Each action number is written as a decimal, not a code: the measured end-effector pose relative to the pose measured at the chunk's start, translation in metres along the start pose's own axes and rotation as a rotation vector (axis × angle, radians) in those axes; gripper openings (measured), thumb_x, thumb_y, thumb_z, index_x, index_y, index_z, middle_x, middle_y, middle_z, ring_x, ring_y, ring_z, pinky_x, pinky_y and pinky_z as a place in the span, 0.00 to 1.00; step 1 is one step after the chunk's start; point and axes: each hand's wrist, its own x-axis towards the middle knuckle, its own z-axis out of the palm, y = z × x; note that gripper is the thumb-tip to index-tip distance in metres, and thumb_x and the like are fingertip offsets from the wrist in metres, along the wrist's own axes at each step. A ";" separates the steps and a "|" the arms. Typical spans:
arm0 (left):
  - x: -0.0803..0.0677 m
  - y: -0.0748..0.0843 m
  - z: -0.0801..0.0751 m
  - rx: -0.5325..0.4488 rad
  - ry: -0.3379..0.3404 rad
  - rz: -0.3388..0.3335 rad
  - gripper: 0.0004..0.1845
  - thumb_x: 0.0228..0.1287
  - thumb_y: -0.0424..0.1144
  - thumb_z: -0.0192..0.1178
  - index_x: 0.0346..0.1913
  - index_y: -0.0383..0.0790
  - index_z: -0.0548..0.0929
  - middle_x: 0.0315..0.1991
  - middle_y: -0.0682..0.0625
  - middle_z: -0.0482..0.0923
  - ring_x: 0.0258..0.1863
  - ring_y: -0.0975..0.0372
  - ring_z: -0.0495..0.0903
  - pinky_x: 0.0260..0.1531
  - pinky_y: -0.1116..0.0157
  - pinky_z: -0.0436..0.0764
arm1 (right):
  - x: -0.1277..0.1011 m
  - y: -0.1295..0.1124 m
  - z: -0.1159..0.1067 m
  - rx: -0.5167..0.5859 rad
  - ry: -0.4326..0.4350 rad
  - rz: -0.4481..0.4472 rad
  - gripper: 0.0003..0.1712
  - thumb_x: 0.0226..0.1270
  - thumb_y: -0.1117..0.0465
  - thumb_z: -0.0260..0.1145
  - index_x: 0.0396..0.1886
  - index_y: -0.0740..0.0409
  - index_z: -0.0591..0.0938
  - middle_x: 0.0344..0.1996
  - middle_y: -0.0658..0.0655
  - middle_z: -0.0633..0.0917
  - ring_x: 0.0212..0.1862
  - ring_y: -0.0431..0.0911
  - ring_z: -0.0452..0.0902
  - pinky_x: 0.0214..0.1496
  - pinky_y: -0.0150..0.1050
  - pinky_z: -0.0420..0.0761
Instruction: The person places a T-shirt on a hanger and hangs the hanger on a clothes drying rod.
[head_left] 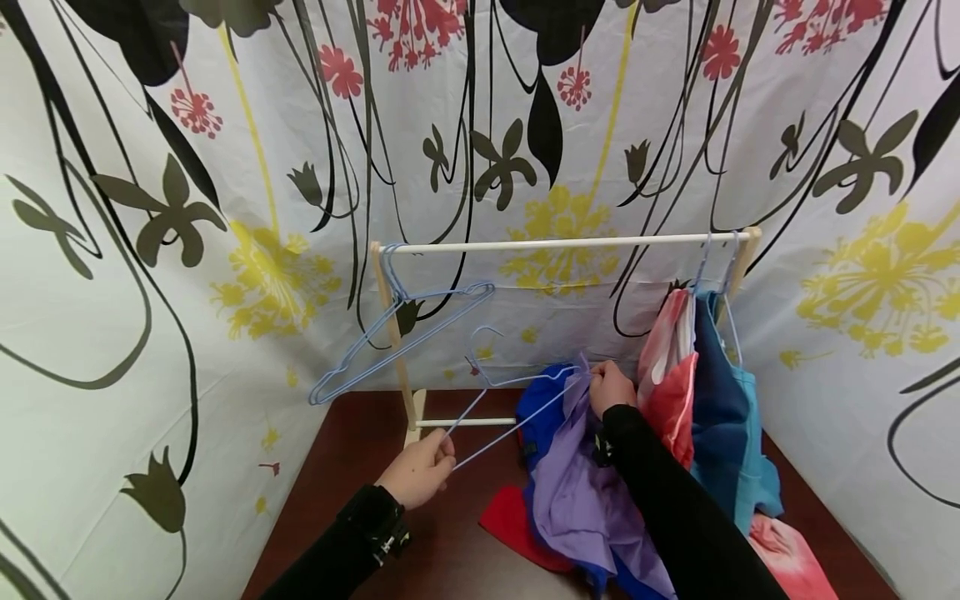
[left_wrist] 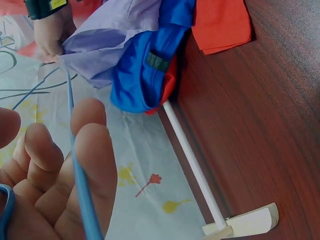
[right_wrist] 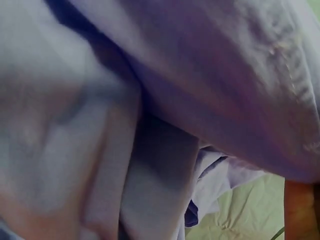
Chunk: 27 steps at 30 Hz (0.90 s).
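My left hand (head_left: 433,457) grips the lower corner of a light blue wire hanger (head_left: 491,385); in the left wrist view its wire (left_wrist: 80,185) runs across my curled fingers (left_wrist: 92,150). At the hanger's other end my right hand (head_left: 602,382) pinches the edge of a purple garment (head_left: 577,492) against the wire. This garment (left_wrist: 110,35) lies over a blue garment (left_wrist: 150,65) and a red cloth (head_left: 510,521) on the dark wooden table (left_wrist: 260,125). Purple cloth (right_wrist: 200,75) fills the right wrist view and hides the hand.
A small wooden rack with a white rod (head_left: 562,243) stands at the table's back. Empty blue hangers (head_left: 397,333) hang at its left end; a red-pink garment (head_left: 667,375) and a blue-teal one (head_left: 727,417) hang at the right. Flowered curtains enclose the table.
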 end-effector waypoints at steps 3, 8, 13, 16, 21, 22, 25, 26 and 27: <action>-0.002 0.001 0.001 0.005 -0.017 0.009 0.02 0.75 0.38 0.56 0.43 0.46 0.73 0.25 0.53 0.77 0.24 0.61 0.78 0.24 0.61 0.75 | 0.000 0.001 -0.001 0.023 -0.030 0.011 0.10 0.69 0.68 0.51 0.46 0.63 0.76 0.49 0.68 0.84 0.48 0.61 0.78 0.54 0.53 0.74; -0.005 0.002 0.003 0.009 -0.029 0.017 0.04 0.74 0.39 0.58 0.43 0.46 0.73 0.25 0.53 0.76 0.24 0.61 0.78 0.23 0.62 0.75 | 0.003 0.004 -0.002 0.056 -0.081 0.021 0.16 0.68 0.68 0.51 0.53 0.63 0.76 0.53 0.67 0.81 0.52 0.59 0.76 0.57 0.52 0.72; -0.006 0.002 0.004 0.013 -0.038 0.017 0.05 0.74 0.41 0.59 0.43 0.48 0.73 0.24 0.54 0.76 0.23 0.62 0.78 0.22 0.63 0.75 | 0.004 0.003 -0.006 0.095 -0.075 0.034 0.20 0.69 0.66 0.52 0.58 0.62 0.78 0.54 0.67 0.82 0.54 0.59 0.76 0.57 0.52 0.72; -0.005 0.001 0.006 0.025 -0.050 0.028 0.05 0.73 0.42 0.60 0.42 0.48 0.73 0.23 0.55 0.76 0.22 0.63 0.77 0.22 0.64 0.74 | 0.004 0.000 -0.007 0.125 -0.073 0.073 0.19 0.71 0.63 0.53 0.58 0.61 0.78 0.53 0.66 0.82 0.53 0.58 0.76 0.56 0.51 0.72; -0.003 0.003 0.010 0.056 -0.033 0.053 0.05 0.73 0.42 0.60 0.43 0.47 0.74 0.22 0.56 0.73 0.20 0.64 0.72 0.22 0.65 0.72 | 0.002 -0.005 -0.008 0.136 -0.076 0.100 0.21 0.72 0.61 0.52 0.60 0.61 0.77 0.51 0.66 0.82 0.51 0.58 0.76 0.52 0.49 0.72; -0.003 0.003 0.011 0.064 -0.030 0.056 0.05 0.73 0.42 0.60 0.43 0.47 0.74 0.22 0.56 0.72 0.19 0.64 0.71 0.22 0.65 0.71 | 0.001 -0.006 -0.007 0.125 -0.077 0.094 0.22 0.72 0.61 0.52 0.61 0.61 0.77 0.50 0.65 0.82 0.49 0.57 0.77 0.50 0.49 0.72; -0.002 0.003 0.014 0.075 -0.027 0.066 0.06 0.73 0.43 0.59 0.44 0.46 0.74 0.22 0.57 0.71 0.19 0.65 0.69 0.22 0.65 0.70 | 0.000 -0.010 -0.004 0.107 -0.099 0.085 0.25 0.70 0.61 0.52 0.65 0.59 0.76 0.46 0.63 0.82 0.45 0.56 0.76 0.46 0.46 0.71; -0.002 0.004 0.015 0.078 -0.028 0.065 0.06 0.73 0.43 0.59 0.44 0.47 0.74 0.22 0.57 0.71 0.19 0.65 0.69 0.22 0.65 0.70 | 0.000 -0.011 -0.003 0.101 -0.108 0.076 0.26 0.70 0.61 0.52 0.66 0.59 0.75 0.44 0.63 0.81 0.43 0.56 0.75 0.45 0.45 0.70; -0.002 0.004 0.016 0.076 -0.029 0.065 0.06 0.73 0.43 0.59 0.44 0.47 0.74 0.22 0.57 0.71 0.18 0.65 0.69 0.21 0.65 0.70 | 0.000 -0.012 -0.002 0.095 -0.115 0.060 0.27 0.69 0.62 0.52 0.67 0.60 0.75 0.42 0.62 0.81 0.42 0.55 0.75 0.44 0.44 0.70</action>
